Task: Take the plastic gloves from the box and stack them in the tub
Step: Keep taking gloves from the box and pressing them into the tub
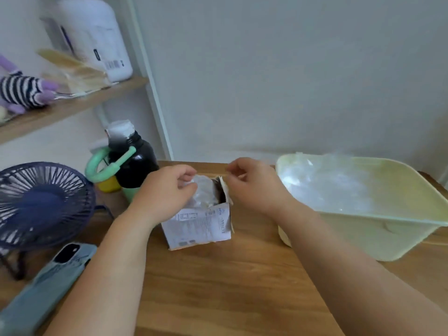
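Crumpled clear film, a plastic glove, is pinched by the left hand at the open top of the box. Right hand curls over the flap; its grip cannot be told. Dark bottle and fan stand left — pale-green tub, right, holds glossy translucent gloves.
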